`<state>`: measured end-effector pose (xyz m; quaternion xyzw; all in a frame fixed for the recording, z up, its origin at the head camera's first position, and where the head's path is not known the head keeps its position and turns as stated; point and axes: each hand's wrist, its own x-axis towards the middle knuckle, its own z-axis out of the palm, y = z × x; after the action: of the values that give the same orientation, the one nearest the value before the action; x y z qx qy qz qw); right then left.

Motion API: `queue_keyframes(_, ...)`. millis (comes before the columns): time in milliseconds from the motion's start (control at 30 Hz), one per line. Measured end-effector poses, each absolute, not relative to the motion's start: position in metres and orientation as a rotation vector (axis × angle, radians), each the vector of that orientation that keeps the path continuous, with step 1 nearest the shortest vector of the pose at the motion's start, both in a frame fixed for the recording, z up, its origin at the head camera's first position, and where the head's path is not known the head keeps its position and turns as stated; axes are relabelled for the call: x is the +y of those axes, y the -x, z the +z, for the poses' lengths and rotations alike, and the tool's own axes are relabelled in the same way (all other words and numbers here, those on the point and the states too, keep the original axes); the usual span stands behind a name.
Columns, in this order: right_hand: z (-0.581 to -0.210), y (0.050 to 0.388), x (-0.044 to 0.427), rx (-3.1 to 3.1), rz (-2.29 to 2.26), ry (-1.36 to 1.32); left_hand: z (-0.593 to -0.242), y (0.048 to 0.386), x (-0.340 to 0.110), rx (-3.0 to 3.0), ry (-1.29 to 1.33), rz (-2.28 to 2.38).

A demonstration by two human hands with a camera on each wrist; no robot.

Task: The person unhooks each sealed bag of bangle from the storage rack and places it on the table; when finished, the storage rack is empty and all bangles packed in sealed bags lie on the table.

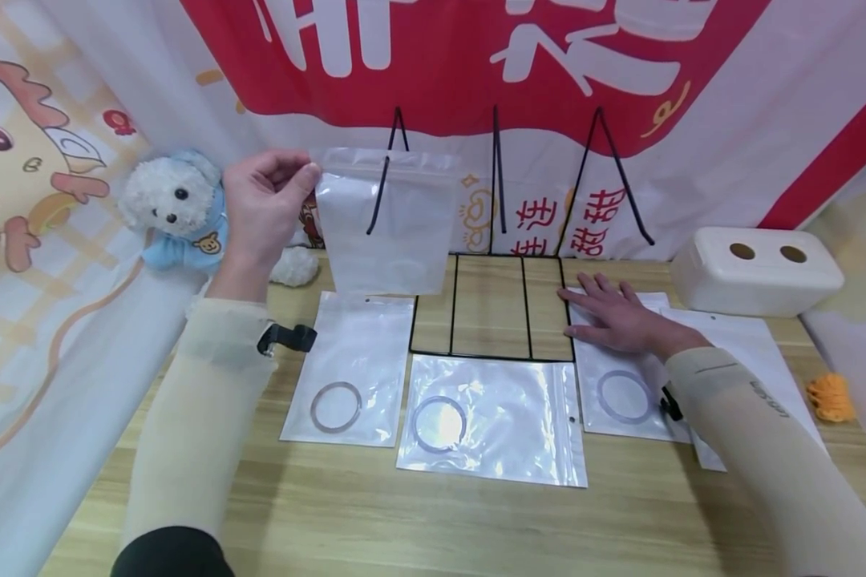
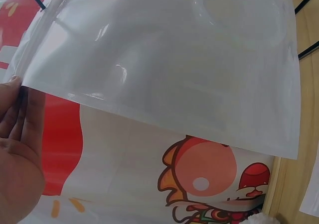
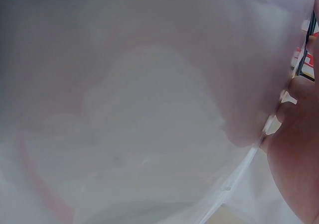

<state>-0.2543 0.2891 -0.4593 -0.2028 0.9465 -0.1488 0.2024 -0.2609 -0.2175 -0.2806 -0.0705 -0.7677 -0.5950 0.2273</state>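
My left hand (image 1: 263,208) pinches the top left corner of a white zip bag (image 1: 393,232) between thumb and fingers. This bag hangs upright at the left hook (image 1: 378,196) of a black wire rack (image 1: 491,357), whose prong shows in front of its top strip. Through the film in the left wrist view a faint ring (image 2: 239,10) shows. My right hand (image 1: 617,316) rests with fingers spread on another zip bag (image 1: 599,409), beside the rack's right edge. A pale ring shows in that bag. The right wrist view is mostly filled by blurred film (image 3: 149,109).
More zip bags lie left (image 1: 361,336) and in front (image 1: 512,433) of the rack, each with a ring inside, and another (image 1: 743,344) at right. A plush dog (image 1: 180,208), a white box with two holes (image 1: 758,276) and an orange bundle (image 1: 830,397) stand around.
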Motion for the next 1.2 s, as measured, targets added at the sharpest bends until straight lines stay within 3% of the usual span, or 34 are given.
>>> queue_keyframes(1200, -0.462, 0.254, 0.290, 2.670, -0.430, 0.592, -0.292, 0.217, -0.221, -1.928, 0.364, -1.793)
